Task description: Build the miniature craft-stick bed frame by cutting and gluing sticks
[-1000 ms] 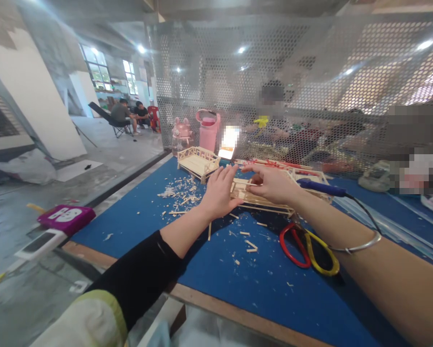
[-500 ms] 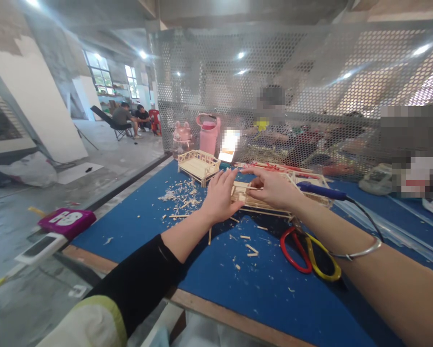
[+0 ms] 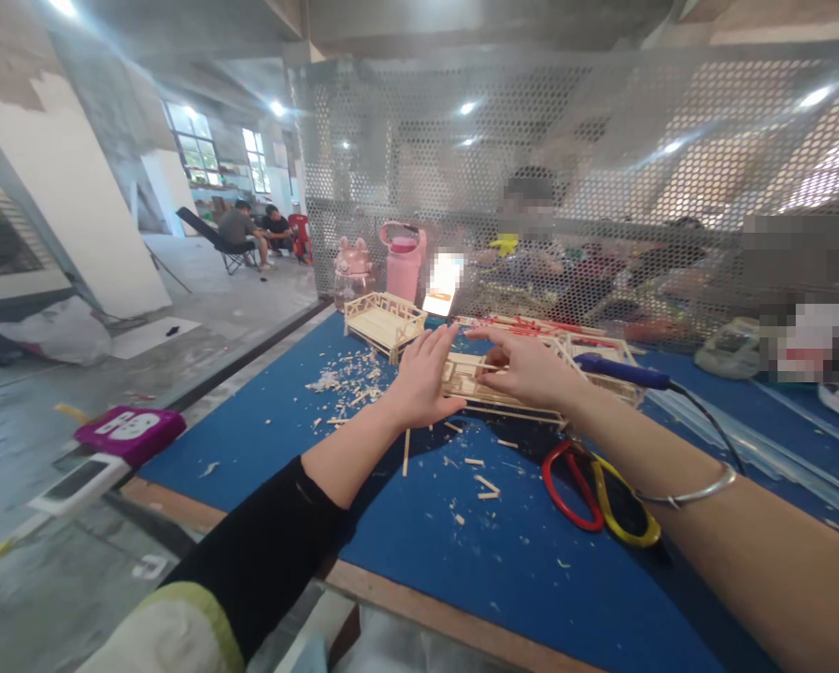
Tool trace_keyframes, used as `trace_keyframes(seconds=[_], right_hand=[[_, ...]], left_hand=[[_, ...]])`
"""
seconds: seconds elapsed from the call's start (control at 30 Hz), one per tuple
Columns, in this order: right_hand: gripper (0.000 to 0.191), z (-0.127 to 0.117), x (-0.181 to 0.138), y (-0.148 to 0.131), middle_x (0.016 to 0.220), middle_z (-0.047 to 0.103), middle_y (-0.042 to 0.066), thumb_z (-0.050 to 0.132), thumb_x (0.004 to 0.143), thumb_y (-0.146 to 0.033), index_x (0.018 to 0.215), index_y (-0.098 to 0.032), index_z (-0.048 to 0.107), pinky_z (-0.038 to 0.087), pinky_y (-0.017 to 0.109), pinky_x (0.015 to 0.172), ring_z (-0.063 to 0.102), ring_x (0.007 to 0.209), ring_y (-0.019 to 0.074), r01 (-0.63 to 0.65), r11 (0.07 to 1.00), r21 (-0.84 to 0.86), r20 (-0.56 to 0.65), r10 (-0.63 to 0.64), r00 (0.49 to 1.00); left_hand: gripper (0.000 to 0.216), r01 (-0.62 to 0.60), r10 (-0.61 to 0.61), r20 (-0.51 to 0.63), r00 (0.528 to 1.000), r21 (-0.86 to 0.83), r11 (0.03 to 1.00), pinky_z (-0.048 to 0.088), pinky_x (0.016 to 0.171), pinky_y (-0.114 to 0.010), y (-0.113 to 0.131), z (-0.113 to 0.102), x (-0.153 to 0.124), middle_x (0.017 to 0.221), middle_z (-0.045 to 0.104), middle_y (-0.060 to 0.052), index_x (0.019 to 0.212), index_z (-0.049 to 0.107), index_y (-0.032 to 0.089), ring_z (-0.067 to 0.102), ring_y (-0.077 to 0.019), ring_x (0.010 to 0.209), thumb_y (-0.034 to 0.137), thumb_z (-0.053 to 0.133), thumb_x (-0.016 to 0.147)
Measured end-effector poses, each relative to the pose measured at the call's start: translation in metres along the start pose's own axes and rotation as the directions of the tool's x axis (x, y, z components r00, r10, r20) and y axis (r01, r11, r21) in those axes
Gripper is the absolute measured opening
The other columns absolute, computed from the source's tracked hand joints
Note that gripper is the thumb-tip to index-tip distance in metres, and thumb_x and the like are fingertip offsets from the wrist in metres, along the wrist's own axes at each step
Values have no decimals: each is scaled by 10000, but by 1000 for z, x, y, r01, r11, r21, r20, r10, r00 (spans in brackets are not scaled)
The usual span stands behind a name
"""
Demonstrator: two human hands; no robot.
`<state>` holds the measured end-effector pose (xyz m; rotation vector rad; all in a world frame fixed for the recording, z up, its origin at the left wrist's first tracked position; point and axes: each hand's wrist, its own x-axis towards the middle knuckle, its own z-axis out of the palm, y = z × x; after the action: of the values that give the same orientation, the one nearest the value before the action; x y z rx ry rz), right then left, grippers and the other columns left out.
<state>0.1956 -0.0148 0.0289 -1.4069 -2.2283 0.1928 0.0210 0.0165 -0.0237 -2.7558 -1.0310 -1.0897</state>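
Note:
A small model made of thin wooden sticks (image 3: 510,406) lies on the blue tabletop under both hands. My left hand (image 3: 423,379) rests at its left end, fingers stretched out and thumb apart. My right hand (image 3: 535,369) is bent over the middle of the model, thumb and forefinger pinched on a thin wooden stick (image 3: 472,365); its other fingers are partly hidden. Beside my right wrist is a blue-handled tool (image 3: 622,371) with a black cord. Scissors (image 3: 602,491) with one red and one yellow handle lie below my right forearm.
Another stick-built model (image 3: 384,322) stands at back left, near a pink tumbler (image 3: 404,266) and a bear-eared bottle (image 3: 353,262). Wood scraps (image 3: 353,381) litter the blue table (image 3: 462,579). A perforated metal screen (image 3: 405,140) rises behind. Clear strips (image 3: 762,449) lie right.
My left hand has shifted very slightly left along the model's end. The right hand keeps its pinch in nearly the same place.

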Motion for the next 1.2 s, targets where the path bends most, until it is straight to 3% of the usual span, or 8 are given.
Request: trace_keyframes(seconds=[0.2, 0.33, 0.43, 0.5, 0.57, 0.8, 1.1, 1.2], right_hand=[[584, 0, -1, 2, 650, 635, -22, 574, 689, -119, 1259, -164, 457, 428, 265, 644, 589, 634, 151, 22, 1000, -15, -3, -22, 1000], [662, 0, -1, 0, 631, 618, -36, 589, 679, -113, 1311, -178, 402, 421, 256, 622, 579, 616, 144, 41, 999, -13, -29, -41, 999], [720, -1, -2, -3, 636, 618, -42, 598, 671, -107, 1344, -190, 355, 416, 255, 619, 572, 604, 139, 25, 1000, -13, -32, -25, 999], [736, -2, -2, -5, 626, 610, -47, 590, 678, -96, 1359, -191, 328, 412, 249, 611, 568, 597, 134, 8, 1000, 4, -16, -8, 1000], [733, -2, -2, -6, 613, 599, -49, 583, 683, -80, 1360, -173, 319, 410, 243, 612, 566, 599, 130, -11, 999, 30, -4, 11, 1000], [523, 0, 0, -2, 602, 579, -51, 582, 662, -79, 1168, -156, 477, 403, 248, 610, 545, 584, 131, -6, 1000, 21, -6, 6, 1000], [453, 0, -1, -4, 722, 680, 10, 482, 608, -10, 1030, -166, 537, 445, 265, 677, 618, 692, 154, 19, 1000, -2, 6, -19, 1000], [487, -1, -8, -1, 866, 685, 50, 493, 607, -42, 1077, -167, 523, 458, 296, 726, 627, 798, 179, 48, 998, -44, -134, -53, 990]], left_hand=[[913, 22, -20, 59, 998, -30, 999, 179, 1098, -496, 3, -11, -2, 1449, 274, -157, 1388, 220, 140, 203, -326, 1345, 235, 632, 579], [709, -4, 0, -31, 1000, -121, 993, 218, 1092, -475, 8, -17, 8, 1398, 395, -92, 1295, 417, 177, 276, -278, 1319, 131, 547, 599], [553, 79, -104, -73, 992, -296, 952, 379, 990, -422, 10, -23, 24, 1136, 630, -60, 1182, 539, 170, 532, -213, 1096, 57, 430, 651], [519, 170, -195, -25, 980, -388, 906, 466, 862, -376, 10, -26, 32, 948, 694, -34, 1144, 572, 169, 618, -179, 879, 42, 394, 673], [475, 224, -251, -11, 968, -416, 882, 485, 805, -343, 9, -27, 35, 875, 707, -23, 1094, 603, 163, 629, -162, 797, 39, 394, 685], [357, 312, -401, -161, 902, -400, 862, 472, 850, -315, 0, -21, 16, 851, 712, -30, 914, 653, 144, 644, -154, 837, 18, 402, 694], [418, 361, -453, -249, 856, -340, 868, 457, 878, -290, -1, -23, 10, 891, 706, -31, 943, 638, 142, 629, -154, 880, -44, 408, 648], [418, 368, -467, -282, 838, -338, 866, 456, 861, -277, -3, -24, 10, 931, 692, -33, 957, 631, 148, 617, -150, 883, -40, 408, 657]])
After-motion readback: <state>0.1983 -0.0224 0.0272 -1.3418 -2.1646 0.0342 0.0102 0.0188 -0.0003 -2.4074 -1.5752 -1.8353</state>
